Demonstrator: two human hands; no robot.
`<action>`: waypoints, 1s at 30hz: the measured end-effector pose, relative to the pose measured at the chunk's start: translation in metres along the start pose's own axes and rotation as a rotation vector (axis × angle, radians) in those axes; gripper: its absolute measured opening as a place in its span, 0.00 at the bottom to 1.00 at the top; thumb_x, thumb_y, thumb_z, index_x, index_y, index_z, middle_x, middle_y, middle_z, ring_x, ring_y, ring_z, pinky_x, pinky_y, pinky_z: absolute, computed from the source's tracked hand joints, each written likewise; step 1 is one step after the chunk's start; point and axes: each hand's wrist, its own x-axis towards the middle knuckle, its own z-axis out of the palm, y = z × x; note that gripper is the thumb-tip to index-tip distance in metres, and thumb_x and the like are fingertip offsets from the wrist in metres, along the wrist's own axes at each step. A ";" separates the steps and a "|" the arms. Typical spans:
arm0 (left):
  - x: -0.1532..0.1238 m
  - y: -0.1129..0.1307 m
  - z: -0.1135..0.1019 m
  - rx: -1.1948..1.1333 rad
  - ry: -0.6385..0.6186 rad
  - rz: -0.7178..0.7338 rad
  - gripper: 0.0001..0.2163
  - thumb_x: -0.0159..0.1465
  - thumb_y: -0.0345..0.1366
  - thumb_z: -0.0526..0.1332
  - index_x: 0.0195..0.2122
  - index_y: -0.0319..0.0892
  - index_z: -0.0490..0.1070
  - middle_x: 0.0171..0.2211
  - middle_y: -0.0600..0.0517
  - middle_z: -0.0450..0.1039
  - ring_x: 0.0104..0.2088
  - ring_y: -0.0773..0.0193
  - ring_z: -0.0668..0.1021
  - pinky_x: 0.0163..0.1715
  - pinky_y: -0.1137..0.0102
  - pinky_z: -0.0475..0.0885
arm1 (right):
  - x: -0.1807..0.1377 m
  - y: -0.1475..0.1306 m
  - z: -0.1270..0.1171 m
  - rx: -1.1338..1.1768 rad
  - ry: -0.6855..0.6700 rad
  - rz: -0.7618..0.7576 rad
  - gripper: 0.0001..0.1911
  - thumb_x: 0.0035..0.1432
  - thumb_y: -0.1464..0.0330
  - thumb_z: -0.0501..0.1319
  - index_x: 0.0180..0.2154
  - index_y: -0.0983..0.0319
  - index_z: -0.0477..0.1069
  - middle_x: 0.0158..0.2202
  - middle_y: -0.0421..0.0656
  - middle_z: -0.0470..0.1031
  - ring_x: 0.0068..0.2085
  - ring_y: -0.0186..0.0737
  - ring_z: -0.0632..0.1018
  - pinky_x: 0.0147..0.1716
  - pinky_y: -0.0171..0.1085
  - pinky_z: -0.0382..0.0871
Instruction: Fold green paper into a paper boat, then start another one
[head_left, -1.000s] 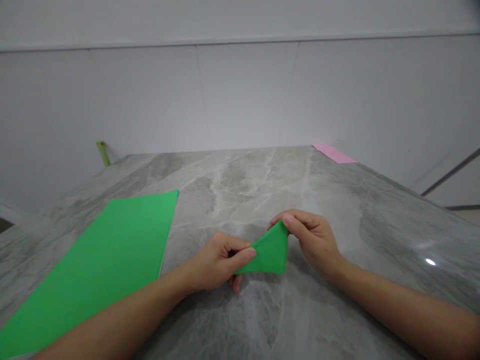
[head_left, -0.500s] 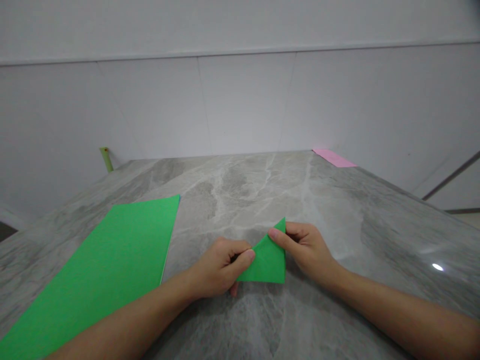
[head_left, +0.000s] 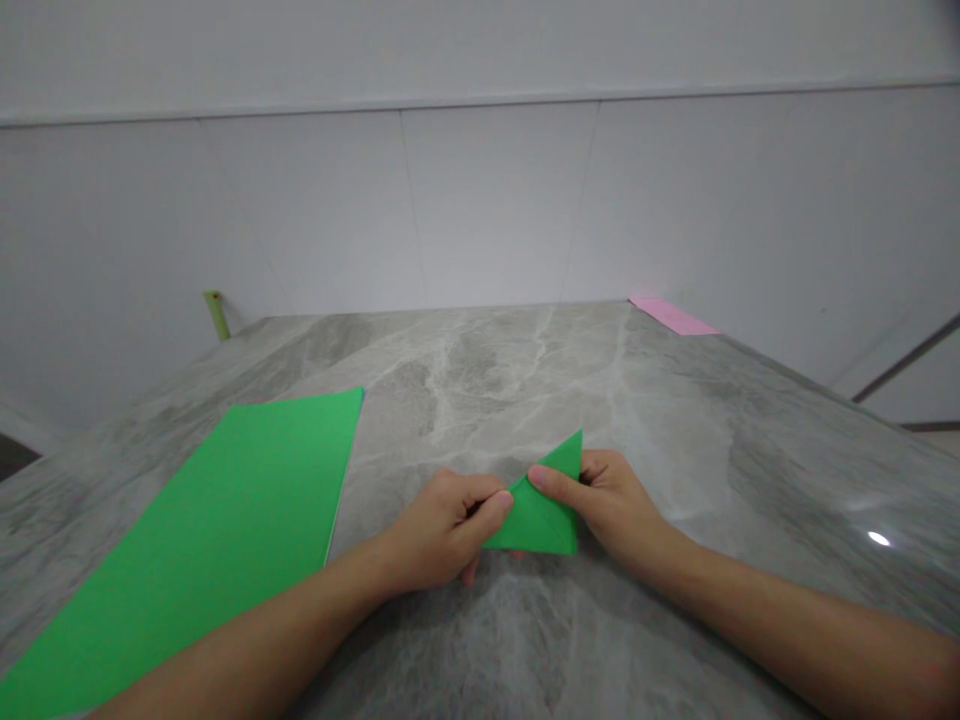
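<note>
Spanning the far side, a pale panelled wall (head_left: 480, 200) rose behind a grey marble-patterned table (head_left: 675, 420). A large green sheet (head_left: 225, 520) lay flat on the table's left part, well apart from the hands. Near the middle, the left hand (head_left: 442, 530) was curled closed, thumb and forefinger pinching the left corner of a folded green triangle (head_left: 544, 515). The right hand (head_left: 607, 500) was closed on the same piece, its thumb pressed across the top face and its fingers tucked behind the right edge. The triangle sat between both hands, low at the table surface, its upper tip pointing away. A pink paper (head_left: 673, 315) lay at the far right corner, and a small green post (head_left: 217, 314) stood beyond the far left edge.
</note>
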 end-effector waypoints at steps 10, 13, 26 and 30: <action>0.003 -0.004 -0.005 -0.103 0.030 -0.049 0.19 0.70 0.45 0.50 0.26 0.40 0.67 0.26 0.49 0.80 0.10 0.74 0.67 0.12 0.78 0.58 | 0.013 0.001 -0.017 0.056 0.211 -0.032 0.22 0.43 0.52 0.73 0.21 0.65 0.75 0.21 0.42 0.75 0.23 0.35 0.71 0.24 0.35 0.65; 0.003 -0.007 -0.005 -0.143 0.039 -0.036 0.20 0.70 0.46 0.51 0.26 0.39 0.67 0.26 0.48 0.81 0.11 0.74 0.68 0.13 0.78 0.60 | 0.015 0.000 -0.019 0.046 0.216 -0.036 0.22 0.43 0.52 0.73 0.21 0.65 0.76 0.21 0.42 0.75 0.22 0.35 0.71 0.24 0.35 0.65; 0.007 -0.016 -0.005 -0.425 0.122 -0.014 0.10 0.59 0.36 0.61 0.40 0.37 0.71 0.37 0.44 0.82 0.16 0.70 0.76 0.17 0.76 0.67 | 0.018 0.003 -0.025 0.061 0.314 -0.133 0.20 0.44 0.53 0.73 0.24 0.64 0.79 0.24 0.43 0.79 0.27 0.39 0.75 0.31 0.38 0.69; 0.007 -0.016 -0.005 -0.452 0.124 0.021 0.10 0.59 0.36 0.62 0.40 0.36 0.72 0.40 0.42 0.81 0.18 0.69 0.78 0.17 0.76 0.68 | 0.017 0.004 -0.027 0.080 0.323 -0.144 0.19 0.45 0.53 0.73 0.25 0.63 0.80 0.26 0.45 0.80 0.28 0.40 0.76 0.32 0.39 0.71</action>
